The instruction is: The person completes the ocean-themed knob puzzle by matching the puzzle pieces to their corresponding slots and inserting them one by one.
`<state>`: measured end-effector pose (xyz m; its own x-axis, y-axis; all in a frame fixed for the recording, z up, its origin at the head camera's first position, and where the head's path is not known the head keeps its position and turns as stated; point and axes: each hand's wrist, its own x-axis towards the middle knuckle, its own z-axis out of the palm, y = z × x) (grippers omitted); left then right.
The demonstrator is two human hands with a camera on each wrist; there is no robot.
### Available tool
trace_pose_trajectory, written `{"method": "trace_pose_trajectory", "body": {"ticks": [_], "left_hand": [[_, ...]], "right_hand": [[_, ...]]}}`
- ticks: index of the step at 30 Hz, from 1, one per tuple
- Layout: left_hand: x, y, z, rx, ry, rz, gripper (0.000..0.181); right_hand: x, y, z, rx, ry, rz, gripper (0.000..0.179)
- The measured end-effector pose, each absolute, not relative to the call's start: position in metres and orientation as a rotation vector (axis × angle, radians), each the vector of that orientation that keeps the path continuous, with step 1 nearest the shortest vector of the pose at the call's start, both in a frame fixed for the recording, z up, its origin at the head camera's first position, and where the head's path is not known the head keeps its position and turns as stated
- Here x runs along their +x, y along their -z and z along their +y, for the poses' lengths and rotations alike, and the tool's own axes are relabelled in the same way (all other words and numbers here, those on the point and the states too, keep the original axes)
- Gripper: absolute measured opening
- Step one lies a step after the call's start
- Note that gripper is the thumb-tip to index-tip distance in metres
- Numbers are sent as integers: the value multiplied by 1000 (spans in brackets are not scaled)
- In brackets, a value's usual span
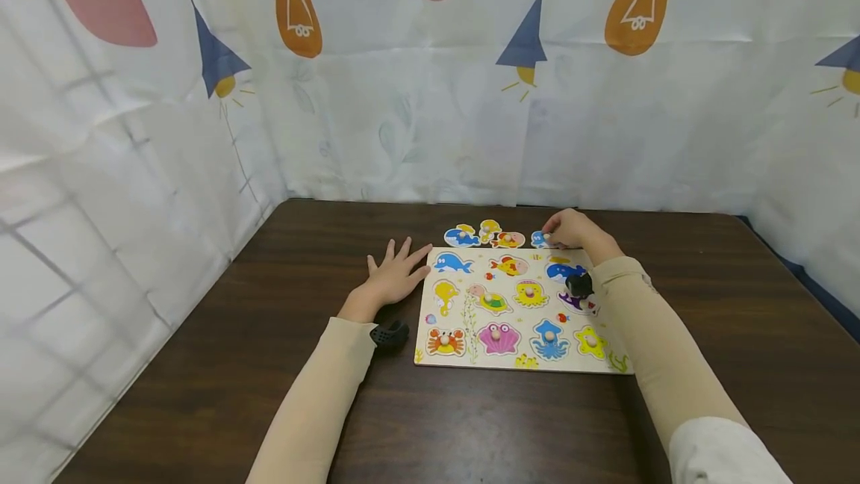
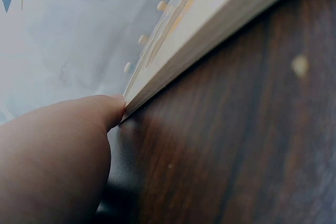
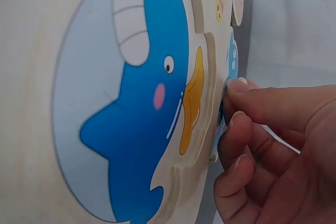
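Pinching a small blue piece [image 1: 540, 239] w/ the right hand [image 1: 571, 228] rn, thumb and fingers grasping it just past the far edge of the puzzle board [image 1: 571, 364], a bit right of that edge's middle. Left hand [image 1: 393, 278] over by the board's left side, fingers released and spread, tips touching near the far left corner, not gripping anything afaict. Board lying flat on the dark wood bench [image 1: 484, 424]. Also behind the board, bunched up left of the blue piece: blue whale piece [image 1: 461, 235], yellow seahorse piece [image 1: 489, 230], red/pink fish piece [image 1: 508, 240]. Sitting in the board w/ knobs up: green turtle [image 1: 493, 302], yellow octopus [image 1: 531, 293], crab [image 1: 446, 341], pink shell [image 1: 499, 337], blue squid [image 1: 549, 339], yellow star [image 1: 591, 342]. Showing just printed art in their slots: dolphin [image 1: 452, 263], fish, whale, seahorse. Purple shape [image 1: 586, 305] partly hidden by the black wrist cam [image 1: 579, 286], so can't tell if slotted tbh. Beige sleeves on both arms, white curtain [image 1: 430, 140] w/ lamp & bulb prints at the back, fwiw.
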<state>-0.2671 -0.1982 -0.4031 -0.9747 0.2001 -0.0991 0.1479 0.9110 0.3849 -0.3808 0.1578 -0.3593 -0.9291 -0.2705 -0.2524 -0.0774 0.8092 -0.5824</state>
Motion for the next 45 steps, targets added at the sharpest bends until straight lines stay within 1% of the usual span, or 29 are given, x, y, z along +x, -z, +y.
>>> {"method": "trace_pose_trajectory", "body": {"ticks": [5,13,33,45], "left_hand": [[-268,401,-198,273,-579,2935,61],[-268,403,-198,264,-572,2939,61],[-269,403,-197,259,-572,2946,60],[-269,405,-197,257,-571,2943,60]], "right_hand": [[-381,356,159,-216,910,2620,26],[-385,359,160,-234,921,2603,22],[-377,357,162,-444,670,2772,19],[-371,352,171,-551,680,2812,21]]}}
